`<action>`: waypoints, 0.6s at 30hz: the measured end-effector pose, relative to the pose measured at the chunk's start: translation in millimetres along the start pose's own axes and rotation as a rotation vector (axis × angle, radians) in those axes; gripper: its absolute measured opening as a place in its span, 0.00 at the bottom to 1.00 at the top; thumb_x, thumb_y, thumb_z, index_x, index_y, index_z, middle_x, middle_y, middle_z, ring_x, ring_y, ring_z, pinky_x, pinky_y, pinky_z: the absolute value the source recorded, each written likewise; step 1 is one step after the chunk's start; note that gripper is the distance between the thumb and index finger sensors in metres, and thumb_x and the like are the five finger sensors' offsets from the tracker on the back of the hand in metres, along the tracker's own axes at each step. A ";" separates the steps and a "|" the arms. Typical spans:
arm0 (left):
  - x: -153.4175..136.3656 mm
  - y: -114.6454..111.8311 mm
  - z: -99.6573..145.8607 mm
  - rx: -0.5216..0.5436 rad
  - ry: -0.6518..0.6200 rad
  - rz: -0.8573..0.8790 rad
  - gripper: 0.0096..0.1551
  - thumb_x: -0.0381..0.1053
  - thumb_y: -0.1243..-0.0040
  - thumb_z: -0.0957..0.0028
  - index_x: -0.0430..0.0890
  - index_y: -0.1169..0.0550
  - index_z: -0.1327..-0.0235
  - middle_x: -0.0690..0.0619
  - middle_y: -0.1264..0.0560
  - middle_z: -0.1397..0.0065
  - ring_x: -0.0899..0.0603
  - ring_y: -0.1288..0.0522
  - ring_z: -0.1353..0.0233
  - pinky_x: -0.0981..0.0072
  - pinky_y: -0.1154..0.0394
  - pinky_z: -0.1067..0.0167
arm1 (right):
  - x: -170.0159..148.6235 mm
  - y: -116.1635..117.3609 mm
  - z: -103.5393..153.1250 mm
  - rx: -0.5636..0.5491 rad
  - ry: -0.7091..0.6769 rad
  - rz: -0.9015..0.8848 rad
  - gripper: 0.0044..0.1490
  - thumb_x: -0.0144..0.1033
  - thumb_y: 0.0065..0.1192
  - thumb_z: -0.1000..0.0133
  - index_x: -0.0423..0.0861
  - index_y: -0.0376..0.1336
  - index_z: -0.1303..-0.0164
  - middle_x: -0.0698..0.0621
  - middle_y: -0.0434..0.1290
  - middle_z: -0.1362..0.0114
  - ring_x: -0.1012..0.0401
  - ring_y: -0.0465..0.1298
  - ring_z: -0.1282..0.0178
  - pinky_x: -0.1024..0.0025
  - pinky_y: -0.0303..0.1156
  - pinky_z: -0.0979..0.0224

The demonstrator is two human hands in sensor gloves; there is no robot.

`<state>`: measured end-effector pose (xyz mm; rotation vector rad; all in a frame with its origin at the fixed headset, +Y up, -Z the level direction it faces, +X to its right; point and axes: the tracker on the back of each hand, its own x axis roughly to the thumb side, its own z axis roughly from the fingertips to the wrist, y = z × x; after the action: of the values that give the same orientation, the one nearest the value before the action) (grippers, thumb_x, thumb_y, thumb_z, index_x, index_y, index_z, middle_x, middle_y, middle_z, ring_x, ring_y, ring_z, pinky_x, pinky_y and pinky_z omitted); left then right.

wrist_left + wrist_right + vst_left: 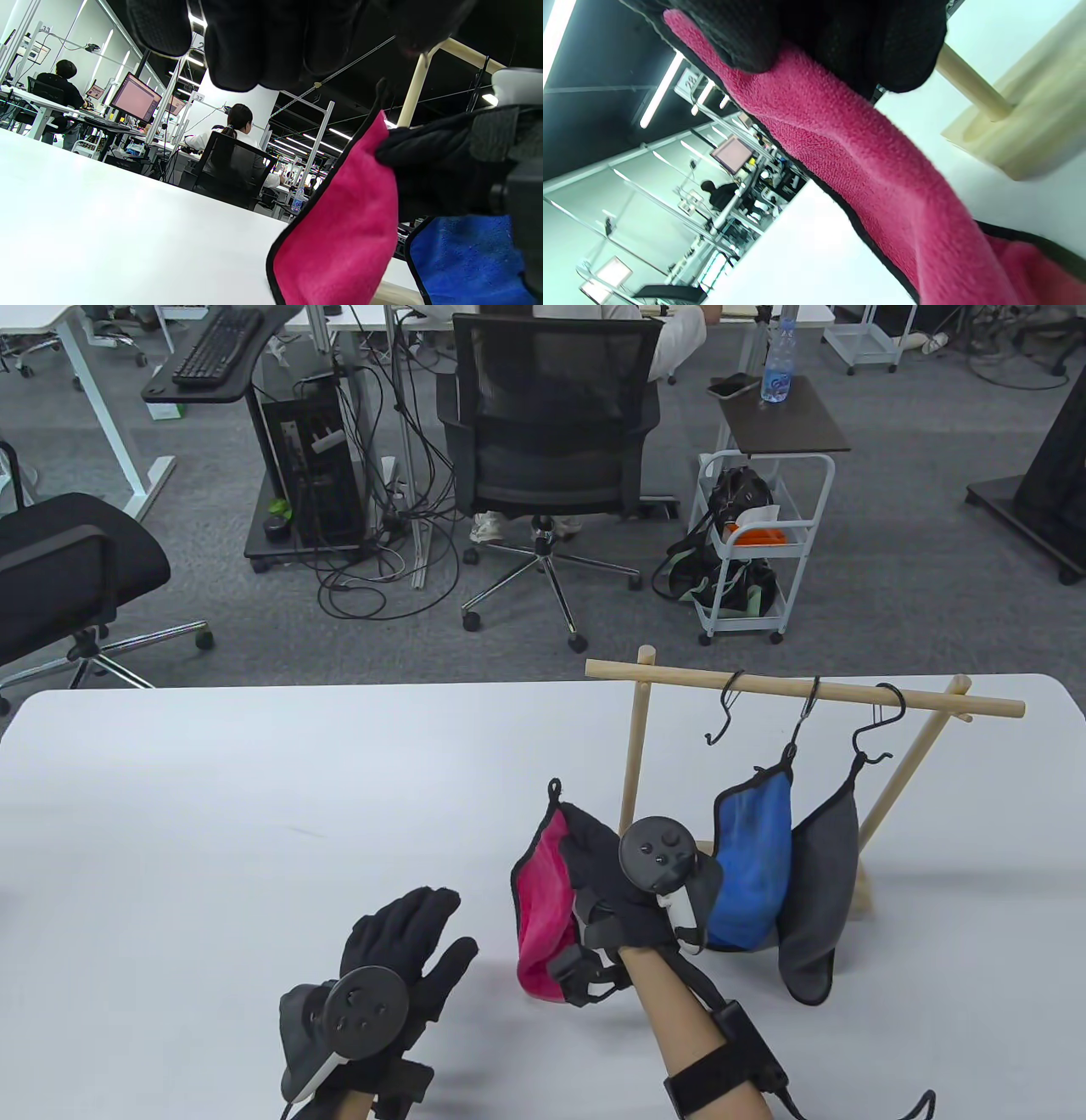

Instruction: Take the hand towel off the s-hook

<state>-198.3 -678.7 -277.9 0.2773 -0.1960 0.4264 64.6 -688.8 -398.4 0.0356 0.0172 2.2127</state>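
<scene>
My right hand (pixel 594 857) grips a pink hand towel (pixel 539 908) with black trim. The towel is off the rack and hangs from my fingers above the table; its black loop (pixel 555 789) sticks up free. It also shows in the left wrist view (pixel 339 228) and the right wrist view (pixel 865 169). An empty black S-hook (pixel 725 708) hangs on the wooden rail (pixel 806 691). My left hand (pixel 407 950) lies open and empty over the table, left of the towel.
A blue towel (pixel 751 865) and a grey towel (pixel 823 891) hang from two other S-hooks (pixel 874 729) on the wooden rack, right beside my right hand. The rack's left post (pixel 635 746) stands behind the pink towel. The white table (pixel 254 831) spreads left.
</scene>
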 end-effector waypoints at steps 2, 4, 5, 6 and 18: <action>0.0 0.0 0.0 0.000 0.000 0.000 0.36 0.69 0.51 0.38 0.55 0.31 0.20 0.46 0.29 0.17 0.35 0.28 0.20 0.33 0.37 0.23 | -5.1 5.1 -1.9 0.020 0.014 0.026 0.24 0.32 0.57 0.29 0.54 0.60 0.21 0.40 0.70 0.23 0.46 0.76 0.31 0.50 0.70 0.27; 0.0 0.0 0.0 0.000 0.000 0.000 0.36 0.69 0.51 0.38 0.55 0.31 0.20 0.46 0.29 0.17 0.35 0.28 0.20 0.33 0.37 0.23 | -9.5 9.8 -3.2 0.047 0.021 0.047 0.24 0.32 0.57 0.29 0.54 0.60 0.21 0.40 0.69 0.22 0.46 0.75 0.30 0.49 0.69 0.26; 0.0 0.0 0.0 0.000 0.000 0.000 0.36 0.69 0.51 0.38 0.55 0.31 0.20 0.46 0.29 0.17 0.35 0.28 0.20 0.33 0.37 0.23 | -11.9 12.7 -3.8 0.071 0.025 0.059 0.24 0.32 0.57 0.29 0.54 0.60 0.21 0.39 0.69 0.21 0.45 0.75 0.29 0.49 0.69 0.26; 0.0 0.0 0.0 0.000 0.000 0.000 0.36 0.69 0.51 0.38 0.55 0.31 0.19 0.46 0.30 0.17 0.36 0.29 0.20 0.34 0.37 0.23 | -13.4 14.9 -4.1 0.085 0.027 0.067 0.24 0.32 0.57 0.29 0.54 0.60 0.21 0.39 0.69 0.21 0.45 0.74 0.29 0.48 0.68 0.26; 0.6 0.1 -0.6 -0.012 -0.002 -0.007 0.36 0.69 0.51 0.38 0.55 0.31 0.20 0.46 0.29 0.17 0.35 0.28 0.20 0.33 0.37 0.23 | -24.0 53.2 -2.2 0.335 0.021 0.215 0.26 0.34 0.56 0.28 0.52 0.59 0.19 0.36 0.65 0.17 0.40 0.70 0.23 0.43 0.65 0.23</action>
<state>-197.8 -678.2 -278.3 0.2664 -0.1998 0.4182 36.3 -739.8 -399.7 0.2085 0.4134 2.4016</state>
